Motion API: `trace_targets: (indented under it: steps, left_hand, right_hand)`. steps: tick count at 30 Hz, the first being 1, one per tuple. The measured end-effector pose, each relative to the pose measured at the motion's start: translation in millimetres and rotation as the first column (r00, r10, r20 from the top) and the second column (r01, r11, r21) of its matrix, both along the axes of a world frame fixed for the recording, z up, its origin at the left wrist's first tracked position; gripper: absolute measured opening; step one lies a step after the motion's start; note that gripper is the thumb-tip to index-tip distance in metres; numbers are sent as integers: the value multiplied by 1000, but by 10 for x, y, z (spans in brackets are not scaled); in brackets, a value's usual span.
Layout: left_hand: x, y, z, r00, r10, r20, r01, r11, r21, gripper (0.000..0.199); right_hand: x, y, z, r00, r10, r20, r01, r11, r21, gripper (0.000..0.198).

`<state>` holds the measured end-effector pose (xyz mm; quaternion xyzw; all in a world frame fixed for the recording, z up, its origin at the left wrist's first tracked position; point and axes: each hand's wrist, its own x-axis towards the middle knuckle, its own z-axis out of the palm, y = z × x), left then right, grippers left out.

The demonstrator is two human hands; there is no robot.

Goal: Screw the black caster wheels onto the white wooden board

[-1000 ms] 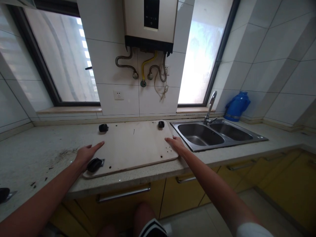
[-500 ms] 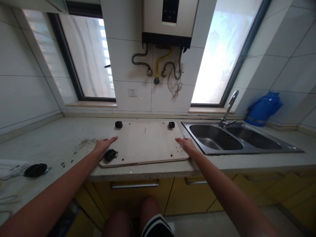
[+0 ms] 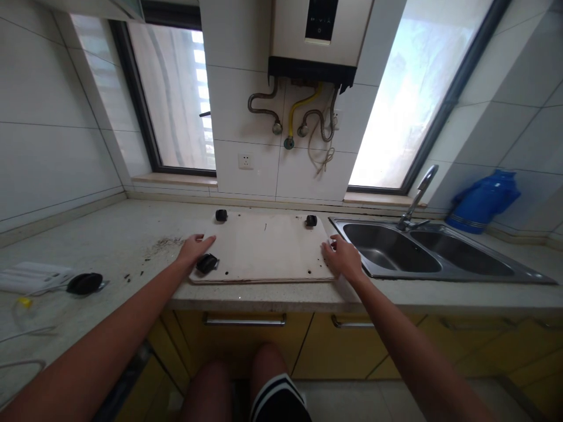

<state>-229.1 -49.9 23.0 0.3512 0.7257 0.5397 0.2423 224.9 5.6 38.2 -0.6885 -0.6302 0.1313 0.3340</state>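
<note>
A flat white board (image 3: 264, 246) lies on the countertop, with black casters fixed at its back left (image 3: 221, 215), back right (image 3: 311, 221) and front left (image 3: 206, 263) corners. The front right corner has several small holes and no caster. My left hand (image 3: 192, 251) closes on the left edge, its thumb over the top, beside the front left caster. Around the right edge my right hand (image 3: 343, 258) is curled, thumb on the board and fingers bent at its side. The lower fingers of both hands are hidden.
A loose black caster (image 3: 85, 283) lies at the left near a white power strip (image 3: 35, 275) and cables. Dark debris (image 3: 165, 246) is scattered beside the board. To the right is a steel double sink (image 3: 387, 246) with a tap (image 3: 416, 202), then a blue jug (image 3: 484, 199).
The board's front edge has turned slightly and runs nearly parallel to the counter edge. My right hand's fingers have bent more and its wrist is raised. The view has shifted a little.
</note>
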Motion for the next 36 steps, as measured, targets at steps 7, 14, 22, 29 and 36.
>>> trace_targets:
  steps: [7, 14, 22, 29, 36]
  left_hand:
    - [22, -695, -249, 839, -227, -495, 355, 917, 182, 64]
    - [2, -762, -548, 884, -190, -428, 303, 928, 215, 61]
    - [29, -762, -641, 914, -170, -369, 275, 927, 255, 53]
    - [36, -785, -682, 901, -155, -405, 270, 932, 243, 47]
    - [-8, -785, -750, 876, -167, -452, 310, 914, 263, 37]
  right_hand:
    - [545, -487, -278, 845, -115, 522, 55, 990, 129, 42]
    - [666, -493, -467, 903, -141, 406, 77, 983, 168, 33]
    - [-548, -572, 525, 984, 92, 153, -178, 437, 882, 26]
    - [-2518, -182, 711, 714, 644, 274, -607, 375, 700, 25]
    - [-2868, 119, 623, 629, 761, 160, -583, 325, 744, 24]
